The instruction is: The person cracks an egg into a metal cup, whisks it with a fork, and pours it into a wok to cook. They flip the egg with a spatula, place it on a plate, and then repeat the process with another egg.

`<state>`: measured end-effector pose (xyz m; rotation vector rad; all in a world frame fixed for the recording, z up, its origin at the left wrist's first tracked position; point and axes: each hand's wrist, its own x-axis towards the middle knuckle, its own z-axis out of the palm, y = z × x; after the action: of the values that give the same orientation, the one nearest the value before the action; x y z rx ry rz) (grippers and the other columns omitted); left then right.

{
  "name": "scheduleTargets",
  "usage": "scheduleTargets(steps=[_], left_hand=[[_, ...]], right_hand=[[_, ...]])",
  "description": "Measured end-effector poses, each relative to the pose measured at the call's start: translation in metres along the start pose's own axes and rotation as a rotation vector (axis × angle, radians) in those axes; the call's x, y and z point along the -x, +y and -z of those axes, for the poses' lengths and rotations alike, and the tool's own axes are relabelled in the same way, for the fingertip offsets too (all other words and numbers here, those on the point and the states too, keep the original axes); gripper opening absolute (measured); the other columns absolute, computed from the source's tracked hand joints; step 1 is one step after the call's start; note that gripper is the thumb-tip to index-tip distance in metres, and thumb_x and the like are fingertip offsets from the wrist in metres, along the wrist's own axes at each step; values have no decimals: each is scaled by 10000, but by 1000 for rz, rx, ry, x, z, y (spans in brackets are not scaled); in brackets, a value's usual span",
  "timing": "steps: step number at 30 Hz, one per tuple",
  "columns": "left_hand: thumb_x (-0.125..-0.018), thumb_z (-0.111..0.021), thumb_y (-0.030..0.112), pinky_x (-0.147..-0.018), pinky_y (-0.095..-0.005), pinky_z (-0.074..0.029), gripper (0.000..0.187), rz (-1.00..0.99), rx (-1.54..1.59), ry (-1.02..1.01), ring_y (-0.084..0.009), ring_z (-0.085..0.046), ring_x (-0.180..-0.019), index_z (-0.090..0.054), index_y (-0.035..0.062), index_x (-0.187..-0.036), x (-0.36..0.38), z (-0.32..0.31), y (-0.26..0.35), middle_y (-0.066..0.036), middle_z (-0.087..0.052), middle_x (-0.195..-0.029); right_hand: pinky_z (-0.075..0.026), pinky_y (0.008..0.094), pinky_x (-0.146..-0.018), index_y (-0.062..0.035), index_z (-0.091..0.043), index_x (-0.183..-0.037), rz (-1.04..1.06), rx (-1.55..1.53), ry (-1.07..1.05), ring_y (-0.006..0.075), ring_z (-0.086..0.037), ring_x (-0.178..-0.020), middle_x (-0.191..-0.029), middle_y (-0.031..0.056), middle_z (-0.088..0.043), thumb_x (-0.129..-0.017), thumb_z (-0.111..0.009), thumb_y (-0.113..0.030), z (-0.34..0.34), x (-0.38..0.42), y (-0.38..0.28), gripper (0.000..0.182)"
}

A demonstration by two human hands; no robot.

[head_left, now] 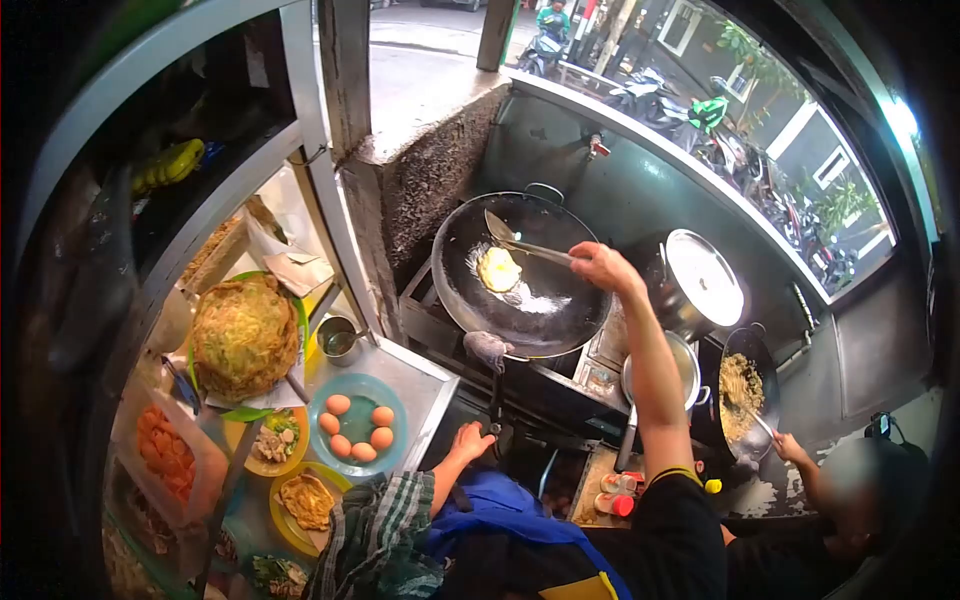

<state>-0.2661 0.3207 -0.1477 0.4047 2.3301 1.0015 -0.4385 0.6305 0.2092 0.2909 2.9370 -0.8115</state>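
My right hand (pixel 597 268) is closed round the handle of a metal ladle (pixel 499 228), whose bowl is over the upper left of a large black wok (pixel 560 318). Just below the ladle, an egg (pixel 498 270) with white and yellow parts lies in shiny oil. My left hand (pixel 470 441) is low, near a dark upright handle or tap (pixel 497 400) below the wok's front rim; its fingers are partly bent, and whether they touch anything is unclear. A grey cloth (pixel 488 348) wraps the wok's near handle.
To the left are a teal plate (pixel 322 392) with several brown eggs, a pile of fried omelettes (pixel 246 338) and a metal cup (pixel 338 340). On the right stand pots (pixel 704 275); a co-worker's hand (pixel 788 447) stirs food in a smaller wok (pixel 765 375).
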Motion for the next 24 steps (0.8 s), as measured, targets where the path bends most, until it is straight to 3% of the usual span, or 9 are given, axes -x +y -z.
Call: scheduleTargets(steps=[3,5,9,10,14,24], left_hand=[[-794,-736,354,-925,-479,-508,542,27,69,70,-421,-637,-1052,-607,-10,-1176,3,-9,16,-229,-689,-1046],[-807,-728,330,-904,-498,-510,468,101,144,46,-441,-631,-1044,-617,7,-1127,11,-1,36,-244,-682,-1051],[-826,-743,313,-871,-505,-520,486,89,8,91,-459,-635,-1016,-618,37,-1206,12,-1,47,-271,-674,-1043],[-841,-730,309,-827,-524,-525,404,59,-35,88,-466,-647,-963,-647,15,-1106,11,0,48,-273,-679,-982],[-857,-716,353,-793,-512,-545,381,38,-135,122,-434,-675,-921,-653,-6,-967,4,2,46,-250,-695,-938],[-860,-708,401,-814,-521,-534,427,115,-75,96,-443,-663,-966,-643,1,-993,4,2,43,-255,-690,-985]], right_hand=[[-440,239,-522,-73,-607,-1283,-124,-549,-60,86,-541,-617,-778,29,-611,-923,-642,-243,-25,28,21,400],[-393,220,-478,-72,-579,-1307,-161,-718,-87,70,-513,-586,-754,-3,-590,-946,-632,-255,-39,41,42,408],[-364,213,-472,-64,-591,-1296,-217,-723,-54,56,-495,-575,-733,-10,-592,-950,-631,-244,-38,75,36,393],[-359,211,-475,-60,-594,-1295,-213,-697,-48,52,-490,-573,-726,-13,-593,-950,-630,-237,-38,80,36,389],[-357,202,-505,-43,-596,-1306,-193,-596,-19,42,-483,-595,-723,-22,-587,-947,-629,-223,-37,93,44,403],[-452,247,-617,-20,-612,-1282,-174,-478,17,79,-562,-674,-751,-1,-623,-940,-631,-228,-43,97,47,401]])
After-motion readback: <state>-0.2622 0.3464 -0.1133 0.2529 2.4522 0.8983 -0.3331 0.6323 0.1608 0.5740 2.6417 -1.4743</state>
